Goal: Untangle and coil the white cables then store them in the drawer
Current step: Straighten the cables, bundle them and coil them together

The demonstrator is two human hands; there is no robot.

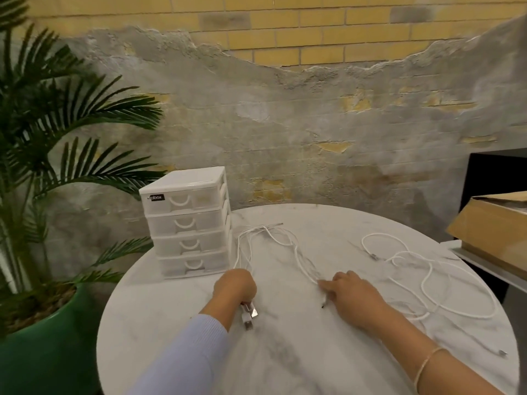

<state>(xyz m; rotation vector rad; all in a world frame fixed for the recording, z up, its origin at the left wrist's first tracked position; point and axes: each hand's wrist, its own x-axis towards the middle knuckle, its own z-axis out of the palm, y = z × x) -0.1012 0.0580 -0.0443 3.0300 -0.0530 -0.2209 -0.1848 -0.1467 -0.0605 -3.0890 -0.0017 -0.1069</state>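
A white cable (273, 238) lies in long loops on the round marble table (285, 352), running from the drawer unit toward me. My left hand (235, 286) grips its near strands in a fist, and silver plugs (248, 315) stick out below the fist. My right hand (350, 295) rests on the table, its fingertips on the same cable's right-hand loop. A second white cable (427, 277) sprawls in loose tangled loops to the right. The white four-drawer unit (188, 223) stands at the table's left rear, all drawers closed.
A potted palm in a green pot (42, 337) stands left of the table. A cardboard box (490, 238) sits on a grey surface at the right edge. A plastered brick wall rises behind the table.
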